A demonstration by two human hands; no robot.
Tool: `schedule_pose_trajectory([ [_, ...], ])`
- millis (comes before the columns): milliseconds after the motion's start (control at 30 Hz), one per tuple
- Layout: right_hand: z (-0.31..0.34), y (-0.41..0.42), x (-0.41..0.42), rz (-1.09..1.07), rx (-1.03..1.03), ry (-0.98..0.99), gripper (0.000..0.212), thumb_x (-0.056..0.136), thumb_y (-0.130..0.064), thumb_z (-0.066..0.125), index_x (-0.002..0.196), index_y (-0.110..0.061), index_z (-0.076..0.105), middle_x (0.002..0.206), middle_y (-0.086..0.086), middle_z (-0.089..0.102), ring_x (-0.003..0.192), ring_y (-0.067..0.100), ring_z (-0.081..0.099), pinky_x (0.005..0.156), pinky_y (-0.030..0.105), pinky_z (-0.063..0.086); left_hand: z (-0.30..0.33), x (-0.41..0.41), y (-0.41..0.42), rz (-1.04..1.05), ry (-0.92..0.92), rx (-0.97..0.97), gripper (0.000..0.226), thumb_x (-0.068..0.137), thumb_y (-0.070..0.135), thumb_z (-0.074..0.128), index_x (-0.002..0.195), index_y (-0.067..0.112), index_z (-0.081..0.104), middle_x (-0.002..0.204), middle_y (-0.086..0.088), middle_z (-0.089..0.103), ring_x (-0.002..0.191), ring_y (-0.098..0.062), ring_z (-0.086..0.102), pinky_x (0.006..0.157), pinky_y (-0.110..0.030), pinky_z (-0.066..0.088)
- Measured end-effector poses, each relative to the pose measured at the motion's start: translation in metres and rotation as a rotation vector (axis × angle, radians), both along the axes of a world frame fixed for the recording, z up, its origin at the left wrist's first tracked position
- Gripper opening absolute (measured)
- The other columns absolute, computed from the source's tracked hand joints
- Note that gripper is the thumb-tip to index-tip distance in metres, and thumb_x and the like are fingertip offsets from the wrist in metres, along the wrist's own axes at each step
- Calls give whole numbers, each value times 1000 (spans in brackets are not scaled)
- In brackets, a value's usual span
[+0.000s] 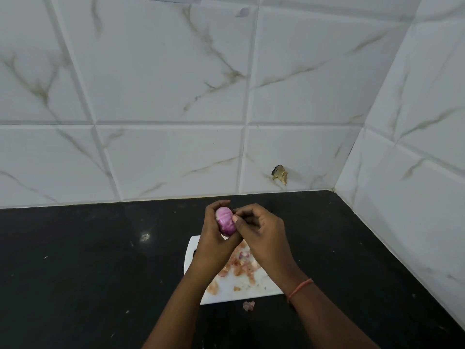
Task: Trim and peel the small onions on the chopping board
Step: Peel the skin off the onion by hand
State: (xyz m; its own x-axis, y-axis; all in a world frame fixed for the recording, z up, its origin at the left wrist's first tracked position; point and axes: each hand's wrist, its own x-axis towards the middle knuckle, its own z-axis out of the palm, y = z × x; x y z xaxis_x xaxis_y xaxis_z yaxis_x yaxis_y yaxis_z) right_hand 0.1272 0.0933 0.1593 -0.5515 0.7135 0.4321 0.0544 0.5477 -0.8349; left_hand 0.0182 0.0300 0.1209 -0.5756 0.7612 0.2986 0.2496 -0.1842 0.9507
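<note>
From the head camera, looking down, both hands are meeting above the far end of a white board point(254, 290) that is lying on a black counter point(88, 260). The left hand point(214, 244) is cradling a small purple onion point(226, 221), its fingers curling up around the far side and its thumb coming in from below, so the onion is being held up in the air, above the board and not touching it. The right hand point(261, 238) is coming in from the right with its fingers bent, and its thumb tip is pressing against the onion's right side; whether it is pinching a bit of skin there I cannot tell. An orange thread point(300, 288) is sitting around the right wrist. Pinkish brown peels point(241, 263) are lying scattered over the board beneath the hands, and one scrap point(248, 305) is lying on the counter just off the board's near edge. White marbled tiles point(176, 96) are filling the wall behind, with a chipped hole point(279, 174) low down near the corner.
</note>
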Motion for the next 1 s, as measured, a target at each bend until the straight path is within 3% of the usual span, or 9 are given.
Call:
schedule_pose_trajectory([
  [100,-1,4,1,-14,25,-14,12,89,-10,68,99,-15,69,93,-6,70,90,1,66,77,11,53,1,-1,-2,1,48,-2,60,78,6,83,125,20,49,117,6,59,104,-7,64,82,-22,57],
  [300,-4,18,4,-103,-37,27,6,87,-7,69,91,-12,69,85,-5,69,81,4,67,70,13,52,0,-4,-4,-30,-98,-28,66,72,4,88,123,22,50,121,5,57,109,-18,63,88,-39,61],
  [433,-6,21,6,-95,-74,42,5,90,-15,67,95,-15,68,87,-6,68,84,8,67,74,20,55,0,-7,-3,-18,-67,-51,71,71,2,87,127,27,50,125,8,55,114,-17,59,92,-41,59],
  [567,-5,9,1,43,-18,-51,33,83,-35,73,111,-20,65,103,-12,66,96,3,63,78,15,53,-3,-3,-1,10,-44,34,74,67,10,85,129,24,47,127,6,56,116,-16,61,94,-39,59],
  [733,-8,9,-6,-51,132,-29,10,89,-22,68,97,-18,66,93,-10,64,90,5,62,75,13,51,-7,-3,1,8,27,81,76,70,-1,87,131,20,47,125,13,57,116,-15,62,91,-32,59],
  [833,-8,11,-5,-55,129,-28,7,89,-17,67,96,-17,67,92,-8,65,89,5,62,76,15,53,-8,-5,1,-2,15,22,75,71,8,86,132,26,46,128,3,56,113,-20,64,89,-35,60],
  [933,-10,12,-3,-67,160,-19,9,89,-10,67,96,-15,67,92,-7,66,89,5,63,77,14,52,2,-2,-2,-110,-124,-73,63,85,14,70,136,37,42,131,0,53,114,-22,63,91,-36,59],
  [1000,-11,14,-2,-81,153,1,9,89,-8,67,95,-15,67,90,-8,66,88,6,64,75,15,52,11,-2,-4,-188,-489,-38,43,100,10,52,137,32,47,133,-5,56,117,-23,62,94,-34,57],
])
